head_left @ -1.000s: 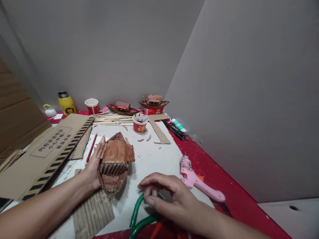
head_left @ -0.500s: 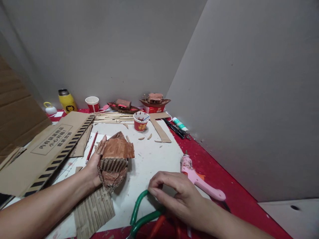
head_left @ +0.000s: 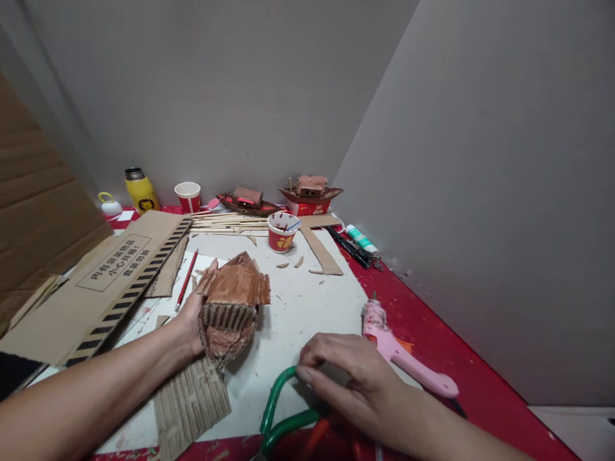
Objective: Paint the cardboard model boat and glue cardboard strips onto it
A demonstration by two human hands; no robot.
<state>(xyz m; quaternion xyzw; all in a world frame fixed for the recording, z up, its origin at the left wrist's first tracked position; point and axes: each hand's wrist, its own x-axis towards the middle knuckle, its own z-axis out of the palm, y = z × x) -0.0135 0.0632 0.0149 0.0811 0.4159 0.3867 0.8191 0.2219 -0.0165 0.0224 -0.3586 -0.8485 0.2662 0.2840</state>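
Note:
My left hand [head_left: 193,314] holds a brown-painted cardboard model boat [head_left: 234,285] from its left side, raised over the white work surface. The boat has a curved roof and a ridged inner edge facing me; most of my left fingers are hidden behind it. Thumb and fingertips of my right hand [head_left: 353,374] pinch the loop of green-handled scissors [head_left: 291,419] at the table's near edge. The blades are mostly out of frame. An orange handle [head_left: 317,438] shows beneath that hand. A ridged cardboard strip [head_left: 195,400] lies below the boat.
A pink glue gun [head_left: 410,362] lies right of my right hand. Behind stand a paint-stained paper cup [head_left: 281,240], two finished model boats [head_left: 311,190] and thin wooden sticks [head_left: 225,222]. Large cardboard sheets [head_left: 115,269], a red pencil [head_left: 187,278] and a yellow bottle [head_left: 141,192] are leftward.
The whole view has shifted, so everything appears slightly further right. Both hands keep their holds, on the boat and on the scissors.

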